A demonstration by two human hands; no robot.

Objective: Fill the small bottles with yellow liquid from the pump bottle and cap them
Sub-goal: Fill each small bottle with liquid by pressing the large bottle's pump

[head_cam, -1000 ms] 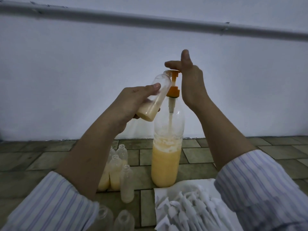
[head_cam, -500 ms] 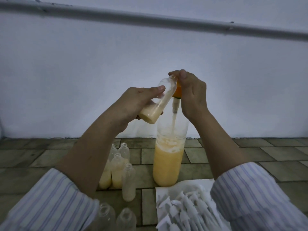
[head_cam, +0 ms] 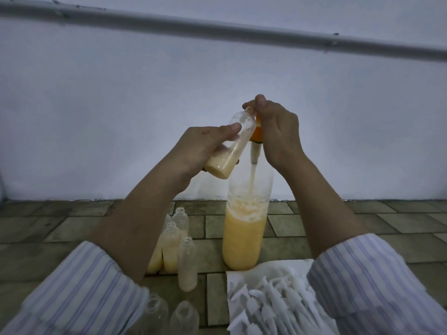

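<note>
A large clear pump bottle (head_cam: 244,233) stands on the tiled floor, about half full of yellow liquid. My right hand (head_cam: 278,134) is curled over its orange pump head (head_cam: 256,134) and holds it pressed down. My left hand (head_cam: 198,153) grips a small clear bottle (head_cam: 232,151), tilted, its mouth up against the pump's spout under my right fingers. Pale yellow liquid fills roughly the bottom third of this small bottle.
Several small uncapped bottles (head_cam: 170,247) with yellow liquid stand left of the pump bottle. Two empty ones (head_cam: 185,316) sit at the bottom edge. White pointed caps (head_cam: 268,303) lie heaped on a white sheet (head_cam: 278,267) at the right. A white wall rises close behind.
My right hand has gone from resting on the raised pump head to pushing it fully down. My left hand kept the small bottle at the spout.
</note>
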